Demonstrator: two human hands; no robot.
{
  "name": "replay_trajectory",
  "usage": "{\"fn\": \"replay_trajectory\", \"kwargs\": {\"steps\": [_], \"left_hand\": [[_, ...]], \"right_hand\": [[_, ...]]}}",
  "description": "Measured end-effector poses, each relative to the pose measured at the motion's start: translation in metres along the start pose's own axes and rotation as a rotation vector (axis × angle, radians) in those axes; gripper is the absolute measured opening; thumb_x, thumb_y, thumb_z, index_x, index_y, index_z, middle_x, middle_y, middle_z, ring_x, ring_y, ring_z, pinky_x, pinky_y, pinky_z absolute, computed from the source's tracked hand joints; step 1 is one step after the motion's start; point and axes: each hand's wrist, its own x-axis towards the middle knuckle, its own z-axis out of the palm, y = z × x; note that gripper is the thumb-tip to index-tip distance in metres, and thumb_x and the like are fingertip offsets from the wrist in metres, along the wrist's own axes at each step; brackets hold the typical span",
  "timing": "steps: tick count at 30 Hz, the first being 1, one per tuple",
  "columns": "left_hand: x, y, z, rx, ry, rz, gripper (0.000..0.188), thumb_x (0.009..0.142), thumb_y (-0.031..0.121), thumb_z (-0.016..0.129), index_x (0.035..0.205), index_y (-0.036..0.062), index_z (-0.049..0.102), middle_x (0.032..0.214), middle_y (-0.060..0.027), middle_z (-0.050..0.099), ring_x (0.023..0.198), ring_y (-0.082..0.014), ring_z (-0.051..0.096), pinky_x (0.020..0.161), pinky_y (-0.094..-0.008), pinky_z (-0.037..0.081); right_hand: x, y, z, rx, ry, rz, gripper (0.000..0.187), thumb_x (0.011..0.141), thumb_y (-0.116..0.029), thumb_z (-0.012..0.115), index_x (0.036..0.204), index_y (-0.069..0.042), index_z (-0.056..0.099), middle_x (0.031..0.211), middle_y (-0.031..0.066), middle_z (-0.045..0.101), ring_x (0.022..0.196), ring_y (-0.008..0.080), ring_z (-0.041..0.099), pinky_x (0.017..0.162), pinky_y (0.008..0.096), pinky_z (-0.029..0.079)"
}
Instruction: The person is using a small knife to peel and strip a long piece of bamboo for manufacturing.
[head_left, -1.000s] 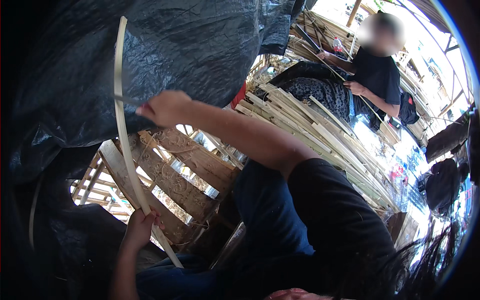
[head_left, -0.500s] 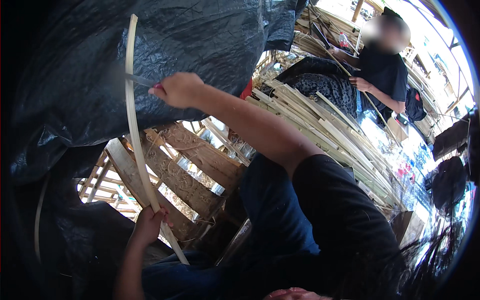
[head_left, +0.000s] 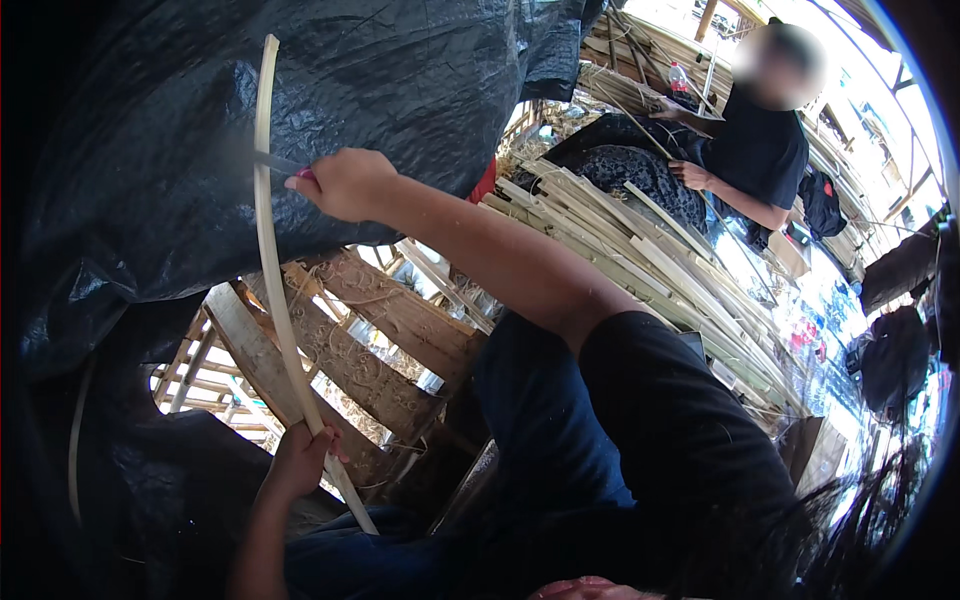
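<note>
My left hand [head_left: 302, 458] is closed round the lower part of a long, pale strip [head_left: 272, 255] that looks like split bamboo. The strip rises in a slight curve toward the top of the view, and its lower end rests by my legs. Farther up, my right hand [head_left: 350, 184] grips a knife [head_left: 283, 162] by its pinkish-red handle, most of which is hidden in the fist. The blade lies across the strip's upper part, touching or very close to it; its far end is blurred.
Black plastic sheeting [head_left: 400, 90] hangs behind the strip. Below it are wooden slats [head_left: 350, 350] with gaps and curled shavings. To the right lies a pile of pale strips [head_left: 650, 250]. Beyond it a person in a black shirt [head_left: 755, 150] holds a thin strip, near a bottle [head_left: 678, 78].
My right hand and the knife have shifted slightly left. The strip's top has tilted a little to the right. The other person's hands have moved slightly left.
</note>
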Motion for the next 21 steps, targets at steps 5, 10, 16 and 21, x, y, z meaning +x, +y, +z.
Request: {"fn": "replay_trajectory", "kwargs": {"steps": [5,10,16,21], "left_hand": [[-0.005,0.016,0.005,-0.024,-0.002,-0.061,0.024,0.098,0.013,0.041,0.091,-0.004,0.056,0.071,-0.0076,0.059,0.07,-0.02,0.068,0.067,-0.0317,0.05],[-0.003,0.007,0.004,0.005,-0.006,-0.018,0.022,0.097,0.012,0.041,0.092,-0.0036,0.055,0.071,-0.0076,0.058,0.071,-0.0199,0.068,0.067,-0.0316,0.05],[-0.001,-0.006,0.004,-0.02,-0.009,-0.021,0.021,0.097,0.012,0.041,0.094,-0.0029,0.055,0.071,-0.0076,0.058,0.071,-0.0199,0.067,0.068,-0.0314,0.05],[0.0,-0.003,0.005,-0.013,-0.017,-0.034,0.021,0.098,0.012,0.041,0.094,-0.0027,0.055,0.072,-0.008,0.058,0.071,-0.0203,0.067,0.068,-0.0313,0.051]], "right_hand": [[-0.029,-0.015,0.034,-0.216,-0.014,-0.285,0.063,0.098,-0.055,0.031,0.091,-0.004,0.067,0.073,0.0147,0.068,0.078,0.0341,0.068,0.074,0.0457,0.054],[-0.008,-0.001,0.005,0.091,0.005,0.049,0.062,0.095,-0.059,0.035,0.091,-0.006,0.068,0.088,0.02,0.067,0.091,0.0371,0.066,0.084,0.0479,0.051],[0.001,-0.001,-0.007,0.091,-0.005,0.059,0.06,0.095,-0.058,0.034,0.094,-0.008,0.068,0.091,0.019,0.068,0.092,0.0351,0.066,0.085,0.0475,0.051],[-0.026,-0.011,0.031,-0.12,0.061,-0.291,0.061,0.097,-0.054,0.033,0.088,-0.005,0.068,0.081,0.0174,0.068,0.084,0.0346,0.068,0.077,0.0462,0.053]]}}
